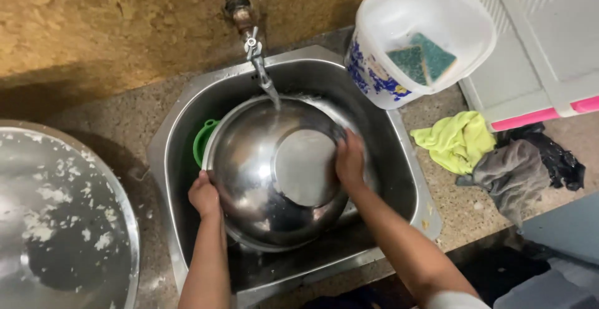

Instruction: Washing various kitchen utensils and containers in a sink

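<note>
A large steel bowl [262,165] lies upside down and tilted in the steel sink [380,128], under water running from the tap [253,41]. My left hand [204,195] grips the bowl's rim at its left edge. My right hand [349,159] presses on the right side of the bowl's base, with something dark, perhaps a scrubber, under the fingers. A green plastic item [201,139] shows behind the bowl on the left.
A big steel pan [68,222] flecked with white scraps sits on the counter at the left. A white tub [418,34] holding green scouring pads stands at the back right, beside a white rack [536,41]. Yellow [458,139] and dark cloths [524,168] lie on the right counter.
</note>
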